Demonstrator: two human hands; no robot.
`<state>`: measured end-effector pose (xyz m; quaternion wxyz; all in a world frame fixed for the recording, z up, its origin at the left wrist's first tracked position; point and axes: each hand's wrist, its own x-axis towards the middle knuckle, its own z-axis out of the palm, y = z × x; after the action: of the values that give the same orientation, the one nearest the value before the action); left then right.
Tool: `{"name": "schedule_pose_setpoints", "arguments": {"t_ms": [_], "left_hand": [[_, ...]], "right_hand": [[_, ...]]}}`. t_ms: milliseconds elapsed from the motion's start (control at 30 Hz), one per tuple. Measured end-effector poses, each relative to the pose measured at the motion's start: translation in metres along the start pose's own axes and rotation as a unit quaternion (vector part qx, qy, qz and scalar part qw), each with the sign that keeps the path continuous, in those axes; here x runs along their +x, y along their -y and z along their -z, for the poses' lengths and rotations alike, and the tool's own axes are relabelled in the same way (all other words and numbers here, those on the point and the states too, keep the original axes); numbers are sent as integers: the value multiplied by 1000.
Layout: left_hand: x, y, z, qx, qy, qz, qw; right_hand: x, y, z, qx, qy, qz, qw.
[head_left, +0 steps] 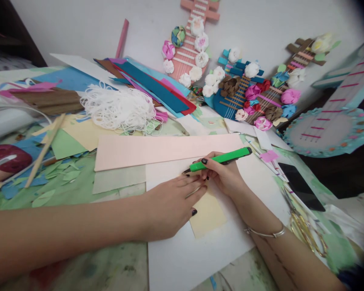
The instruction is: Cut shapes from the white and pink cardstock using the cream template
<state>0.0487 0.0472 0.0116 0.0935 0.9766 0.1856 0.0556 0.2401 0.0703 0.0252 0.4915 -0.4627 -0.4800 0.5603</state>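
While the green pen (221,158) lay slanted across the middle of the frame, its dark tip touched the paper just above a small cream card (208,214). The card sat on a big white sheet (185,258) at the bottom middle of the frame.

The step in hand looked like drawing or marking a line beside the card. The next move would likely call for a slow, steady pull of the pen, with the card kept from slipping.

The right hand (223,176) came in from the lower right of the frame. Its fingers were curled tight around the pen, near the tip end, and the wrist rested low on the white sheet. A thin silver bangle (265,233) sat on that wrist.

The left hand (170,206) reached in from the left edge of the frame. It held nothing. It lay flat with the palm down and the fingers stretched out, pressing on the white sheet and on the left side of the card, right beside the pen tip.

Just above the hands lay a long pink strip (166,148). Gold scissors (306,232) lay at the lower right. A heap of white string (118,108) sat in the upper left, and paper guitars with paper flowers (200,52) leaned at the top.
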Motion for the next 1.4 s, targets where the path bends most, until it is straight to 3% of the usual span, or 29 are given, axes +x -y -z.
{"name": "schedule_pose_setpoints", "arguments": {"t_ms": [1200, 1400], "left_hand": [[-1, 0, 1, 12, 21, -1, 1000], [-1, 0, 4, 1, 38, 3, 999]], "right_hand": [[2, -2, 3, 8, -28, 11, 1000], [3, -3, 10, -18, -57, 21, 998]]}}
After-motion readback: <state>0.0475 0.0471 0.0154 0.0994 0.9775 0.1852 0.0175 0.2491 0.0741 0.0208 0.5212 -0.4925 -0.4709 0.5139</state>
